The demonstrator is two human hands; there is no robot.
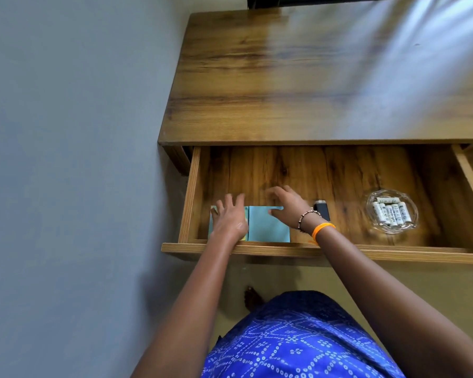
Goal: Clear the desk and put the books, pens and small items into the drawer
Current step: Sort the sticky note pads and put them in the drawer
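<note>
Both arms extended forward; left hand (229,220) flat, fingers straight, palm down; right hand (286,207) arched, fingers loosely curled.

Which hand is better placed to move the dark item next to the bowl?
Probably the right hand: the dark item lies beside its wrist, while the left hand rests on the far blue book.

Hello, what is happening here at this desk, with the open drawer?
A person stands at a wooden desk with its drawer pulled open and both hands inside. The left hand rests flat on a light blue book in the front left corner. The right hand touches a second light blue book lying beside it. Further right in the drawer lie a small dark item and a glass dish holding white batteries. The desk top in view looks bare.
</note>
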